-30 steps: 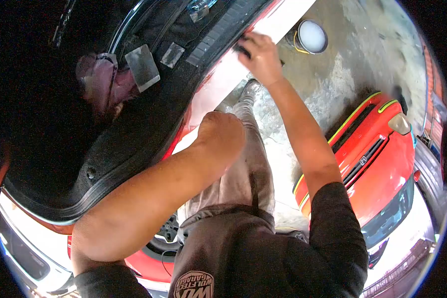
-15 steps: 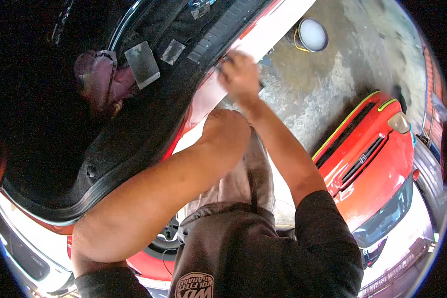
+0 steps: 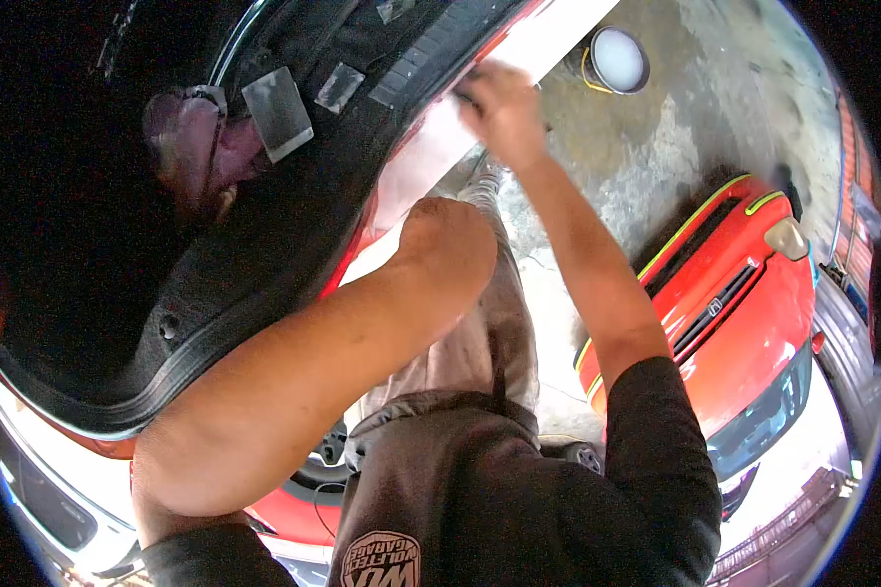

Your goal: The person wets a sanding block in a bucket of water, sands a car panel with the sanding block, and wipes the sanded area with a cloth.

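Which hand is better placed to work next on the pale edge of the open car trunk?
Probably the right hand: it is at the pale edge, with a blurred dark thing by its fingers. The left hand is lower in view, fingers hidden.

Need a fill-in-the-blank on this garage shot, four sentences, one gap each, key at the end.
1. The person's ____ hand is the one nearer the bucket.
2. The bucket's handle is coloured ____.
3. The badge on the grille of the red car shows the letter ____.
4. The print on the dark shirt reads "WOLFTECH ____".

Missing words: right; yellow; H; GARAGE.
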The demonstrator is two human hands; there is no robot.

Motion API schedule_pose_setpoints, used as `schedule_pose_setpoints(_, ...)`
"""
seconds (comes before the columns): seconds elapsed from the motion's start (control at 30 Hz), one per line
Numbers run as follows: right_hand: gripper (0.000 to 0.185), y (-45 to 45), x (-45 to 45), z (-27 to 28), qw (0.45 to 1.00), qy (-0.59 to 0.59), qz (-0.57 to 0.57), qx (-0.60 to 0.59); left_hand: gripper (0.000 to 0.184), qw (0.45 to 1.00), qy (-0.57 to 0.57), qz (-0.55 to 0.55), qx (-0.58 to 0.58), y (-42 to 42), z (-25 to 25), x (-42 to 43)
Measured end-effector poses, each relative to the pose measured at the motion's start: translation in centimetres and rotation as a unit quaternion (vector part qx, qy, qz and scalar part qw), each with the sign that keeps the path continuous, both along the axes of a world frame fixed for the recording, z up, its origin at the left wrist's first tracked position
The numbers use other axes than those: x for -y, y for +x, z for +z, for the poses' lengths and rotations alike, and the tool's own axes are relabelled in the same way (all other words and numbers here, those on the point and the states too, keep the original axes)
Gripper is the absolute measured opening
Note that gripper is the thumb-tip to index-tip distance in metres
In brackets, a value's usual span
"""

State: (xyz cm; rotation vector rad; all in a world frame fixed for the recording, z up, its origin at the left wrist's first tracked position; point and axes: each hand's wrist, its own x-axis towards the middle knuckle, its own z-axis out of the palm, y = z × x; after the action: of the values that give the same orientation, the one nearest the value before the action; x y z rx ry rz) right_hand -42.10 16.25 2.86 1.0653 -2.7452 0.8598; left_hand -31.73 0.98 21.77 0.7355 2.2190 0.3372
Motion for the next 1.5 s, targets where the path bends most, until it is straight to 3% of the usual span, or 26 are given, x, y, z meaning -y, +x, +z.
schedule_pose_setpoints(0.03,0.03,-1.5,-0.1,0.9,0.997,-0.012,-0.082,0.004,0.017,1.0,-0.004,0.003,0.001,0.0,0.0,-0.1)
schedule_pose_setpoints(0.1,0.031,0.2,0.9,-0.1,0.989,-0.036,-0.142,-0.026,0.017,0.999,-0.012,0.018,0.025,-0.4,-0.3,-0.5)
schedule_pose_setpoints(0.23,0.033,7.6,3.6,0.0,0.997,0.003,-0.057,0.047,0.017,0.999,-0.01,0.031,0.012,-0.1,-0.6,-0.3)
schedule_pose_setpoints(0.3,0.036,4.7,1.9,-0.1,0.997,0.061,0.034,0.024,0.018,1.0,-0.016,0.018,0.016,-0.2,-0.5,-0.5)
schedule_pose_setpoints(0.37,0.035,0.2,0.6,0.6,1.0,0.021,-0.019,-0.013,0.018,0.999,-0.024,0.015,0.02,-0.5,-0.1,-0.5)
schedule_pose_setpoints(0.43,0.033,0.2,1.3,0.5,0.991,0.018,-0.125,-0.033,0.018,0.999,-0.024,0.023,0.017,-0.6,0.4,-0.5)
schedule_pose_setpoints(0.47,0.032,1.7,1.7,-0.1,0.992,0.013,-0.124,-0.007,0.018,0.999,-0.011,0.027,0.024,-0.5,0.1,-0.5)
schedule_pose_setpoints(0.53,0.034,6.4,3.2,-0.2,0.997,0.025,-0.067,0.032,0.018,0.999,0.011,0.036,0.034,-0.2,-0.6,-0.4)
schedule_pose_setpoints(0.57,0.034,7.7,3.8,-0.1,0.996,-0.03,-0.004,0.078,0.018,0.999,0.014,0.029,0.019,-0.2,-0.4,-0.2)
schedule_pose_setpoints(0.63,0.033,6.0,2.6,0.0,0.998,0.015,0.049,0.042,0.018,1.0,0.021,0.016,-0.007,-0.1,0.1,0.0)
schedule_pose_setpoints(0.7,0.033,1.2,0.6,-0.2,0.999,0.011,0.033,-0.003,0.017,0.999,0.02,0.033,0.01,-0.4,-0.1,0.0)
schedule_pose_setpoints(0.73,0.034,0.1,0.5,0.1,0.999,-0.002,-0.042,0.008,0.017,0.999,0.019,0.043,0.021,-0.3,-0.1,-0.1)
schedule_pose_setpoints(0.83,0.034,4.3,2.8,0.7,0.997,0.034,-0.07,0.015,0.018,0.998,0.025,0.054,0.027,0.0,-0.7,-0.1)
schedule_pose_setpoints(0.9,0.035,7.9,4.2,0.4,0.997,0.014,0.004,0.075,0.018,0.999,0.02,0.03,-0.01,-0.2,0.0,0.3)
schedule_pose_setpoints(0.97,0.034,5.9,2.9,0.7,0.996,0.016,0.066,0.062,0.018,1.0,0.015,0.02,-0.012,-0.1,0.1,0.2)
schedule_pose_setpoints(1.03,0.033,0.9,0.5,-0.1,0.998,0.039,0.057,-0.013,0.017,1.0,0.008,0.022,0.019,-0.1,-0.5,-0.2)
schedule_pose_setpoints(1.07,0.033,-1.1,-0.3,0.1,0.999,0.009,-0.004,-0.035,0.017,0.999,0.011,0.026,0.017,0.1,-0.6,-0.2)
schedule_pose_setpoints(1.17,0.027,0.9,1.2,0.4,0.991,0.0,-0.134,-0.002,0.017,0.999,0.015,0.035,0.026,0.0,-0.3,-0.2)
schedule_pose_setpoints(1.23,0.028,5.8,3.2,-0.1,0.995,0.075,-0.061,0.012,0.018,0.998,0.008,0.047,0.046,-0.5,-0.4,-0.3)
schedule_pose_setpoints(1.27,0.032,7.4,3.8,0.2,0.998,-0.007,-0.018,0.052,0.018,0.999,0.007,0.035,0.025,-0.4,-0.4,-0.2)
schedule_pose_setpoints(1.37,0.029,3.5,1.6,-0.3,0.998,0.023,0.053,-0.001,0.018,1.0,0.001,0.014,0.006,0.0,-0.3,-0.1)
schedule_pose_setpoints(1.5,0.03,-2.6,-0.2,0.0,0.994,0.026,-0.094,-0.039,0.019,0.999,0.011,0.027,0.04,-0.2,-0.4,-0.2)
